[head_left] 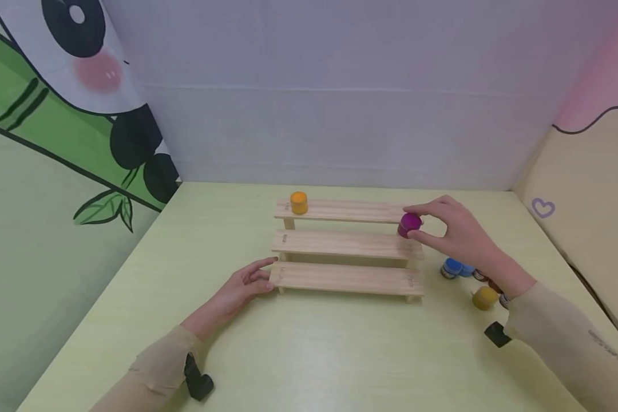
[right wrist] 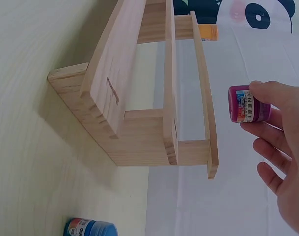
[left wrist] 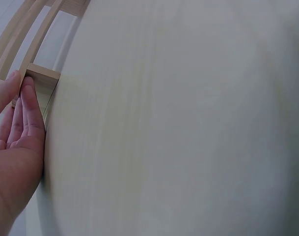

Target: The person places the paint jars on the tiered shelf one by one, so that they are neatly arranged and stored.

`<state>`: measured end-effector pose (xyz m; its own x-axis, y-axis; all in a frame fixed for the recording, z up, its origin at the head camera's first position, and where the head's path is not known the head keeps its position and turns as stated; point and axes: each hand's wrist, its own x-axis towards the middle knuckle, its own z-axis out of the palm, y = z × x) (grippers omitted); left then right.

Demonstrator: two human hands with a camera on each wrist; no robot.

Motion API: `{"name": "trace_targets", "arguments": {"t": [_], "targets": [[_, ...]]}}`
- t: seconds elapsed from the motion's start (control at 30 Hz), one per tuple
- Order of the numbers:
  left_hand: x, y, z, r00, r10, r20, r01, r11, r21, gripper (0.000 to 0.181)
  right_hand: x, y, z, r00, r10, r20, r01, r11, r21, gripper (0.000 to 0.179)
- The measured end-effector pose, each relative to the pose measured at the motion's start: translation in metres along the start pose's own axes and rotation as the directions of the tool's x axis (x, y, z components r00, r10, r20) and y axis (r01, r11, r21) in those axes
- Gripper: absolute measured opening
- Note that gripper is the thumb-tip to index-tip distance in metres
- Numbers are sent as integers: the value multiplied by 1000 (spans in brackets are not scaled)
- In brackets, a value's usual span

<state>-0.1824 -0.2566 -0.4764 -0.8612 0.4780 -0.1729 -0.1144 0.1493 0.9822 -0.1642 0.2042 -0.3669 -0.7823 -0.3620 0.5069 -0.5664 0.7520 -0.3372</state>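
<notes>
A small magenta paint jar (right wrist: 247, 104) with a barcode label is pinched between the thumb and fingertips of my right hand (head_left: 455, 228). In the right wrist view a gap shows between the jar and the top board of the three-step wooden rack (head_left: 347, 277). My left hand (head_left: 242, 289) holds the left end of the lowest step, its thumb and fingers on either side of the board in the left wrist view. An orange paint jar (head_left: 298, 203) stands upright at the left end of the top step.
On the table right of the rack, partly behind my right forearm, are several more jars, among them a blue jar (head_left: 450, 268) and a yellow jar (head_left: 484, 298). A pale wall (head_left: 340, 131) rises behind the table (head_left: 335, 355), with painted side panels left and right.
</notes>
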Motion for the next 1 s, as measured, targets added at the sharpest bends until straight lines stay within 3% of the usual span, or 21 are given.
{"name": "trace_targets", "arguments": {"t": [0.4,0.63,1.0], "targets": [[-1,1,0,1000,-9,-11,9,1000,4,67,30,-9,21,997,51,-57,-41,985,167,45],[-2,2,1,1000,-17,-15,17,1000,-6,67,46,-16,36,996,35,-80,-15,970,243,44],[-3,4,2,999,-29,-21,29,1000,-3,67,65,-24,54,993,109,-45,-86,931,354,43]]}}
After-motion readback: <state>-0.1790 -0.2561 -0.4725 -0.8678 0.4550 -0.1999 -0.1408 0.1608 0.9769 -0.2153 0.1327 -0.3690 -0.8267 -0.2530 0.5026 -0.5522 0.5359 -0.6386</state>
